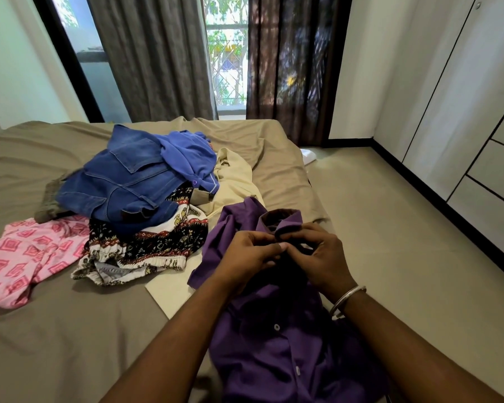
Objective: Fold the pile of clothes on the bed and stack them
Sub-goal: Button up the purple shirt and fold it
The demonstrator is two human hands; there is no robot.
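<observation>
1. The left hand [246, 255] and the right hand [317, 257] meet fingertip to fingertip over the purple shirt [274, 353], each pinching its front placket just below the collar [280, 221].
2. A silver bangle [346, 301] circles the right wrist.
3. The shirt hangs from the hands toward the person, front side up, with two white buttons [276, 327] showing down its middle; its upper part lies on the near right corner of the bed.
4. Under the shirt's left edge, just beyond the left forearm, lies a flat cream cloth [169, 292].
5. The unfolded pile sits beyond and to the left of the left hand: a black-and-white printed garment [146, 245] with an elastic hem nearest, blue jeans [122, 181] on top of it, and a blue button shirt [186, 158] draped at the back.
6. A beige garment [233, 181] lies just beyond the hands, touching the purple shirt's collar end.
7. Far to the left of the hands lies a pink patterned garment [21, 257], with an olive piece [50, 202] peeking from under the jeans.
8. All rest on the bed [70, 330], covered in a wrinkled taupe sheet.
9. Right of the hands is a beige tiled floor [390, 228], bordered by a white wardrobe [463, 112] with black-lined panels.
10. Beyond the bed, grey curtains [152, 59] and dark curtains [291, 68] flank a window [227, 53] with greenery outside.
</observation>
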